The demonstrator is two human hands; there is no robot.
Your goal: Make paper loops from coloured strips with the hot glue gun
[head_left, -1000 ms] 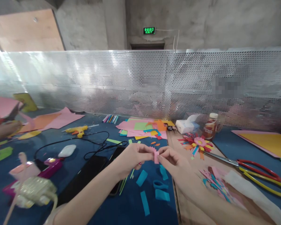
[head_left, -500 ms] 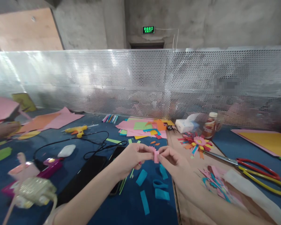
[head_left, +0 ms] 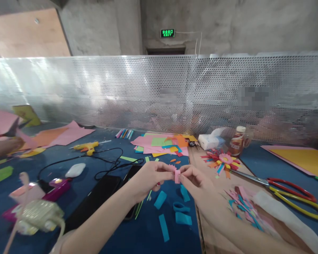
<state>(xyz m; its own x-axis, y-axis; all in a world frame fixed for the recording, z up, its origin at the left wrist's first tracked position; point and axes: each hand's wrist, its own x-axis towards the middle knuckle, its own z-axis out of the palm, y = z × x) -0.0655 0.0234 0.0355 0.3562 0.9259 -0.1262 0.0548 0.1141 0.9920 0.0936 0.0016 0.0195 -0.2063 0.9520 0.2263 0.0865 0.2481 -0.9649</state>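
Observation:
Between the fingertips of my left hand [head_left: 155, 176] and my right hand [head_left: 197, 180] is a small pink paper strip [head_left: 177, 175], its edge notched on the left. Both hands pinch it above the blue table. Just below them lie several blue paper strips [head_left: 160, 200], and one blue loop [head_left: 180, 207] stands curled among them. Thin green strips [head_left: 139, 209] rest under my left wrist. Beyond my right hand, a paper flower [head_left: 224, 160] with a pink centre and many-coloured petals sits on the cardboard [head_left: 209, 211].
Large scissors [head_left: 278, 188] and paper scraps [head_left: 245, 208] lie right. A tissue box [head_left: 210, 141], bottle [head_left: 237, 141] and paper sheets [head_left: 159, 143] stand or lie behind. Left are a glue gun [head_left: 87, 146], phone [head_left: 95, 201], power strip [head_left: 55, 188] and another person's hand [head_left: 9, 146].
My hands and the pink strip have hardly moved. At the far left, the other person's hand and scissors have shifted slightly against the pink paper.

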